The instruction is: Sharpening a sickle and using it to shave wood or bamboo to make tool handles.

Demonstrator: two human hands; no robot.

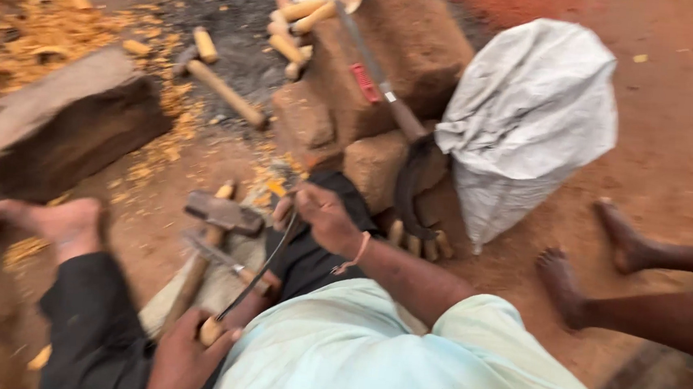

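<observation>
While the left hand [189, 354] grips the pale wooden handle [210, 331] of a thin curved blade [264, 266], the right hand [321, 213] pinches its tip, likely to steady it. A wooden-handled iron hammer [219, 214] lies beside, on the earth floor [148, 237].

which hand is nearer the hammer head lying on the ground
Right. The right hand is just beside the hammer head, to its right. The left hand is lower down, gripping the wooden handle end of a curved blade.

The left hand [185, 358] grips the wooden handle of a thin curved blade [264, 266]. The right hand [321, 213] pinches the blade's far end. A hammer [219, 214] lies just beside them on the dirt. Mud bricks [388, 67] carry a long knife [375, 71]. A white sack [526, 122] leans against the bricks. Another person's bare feet [594, 252] stand right of it.
</observation>
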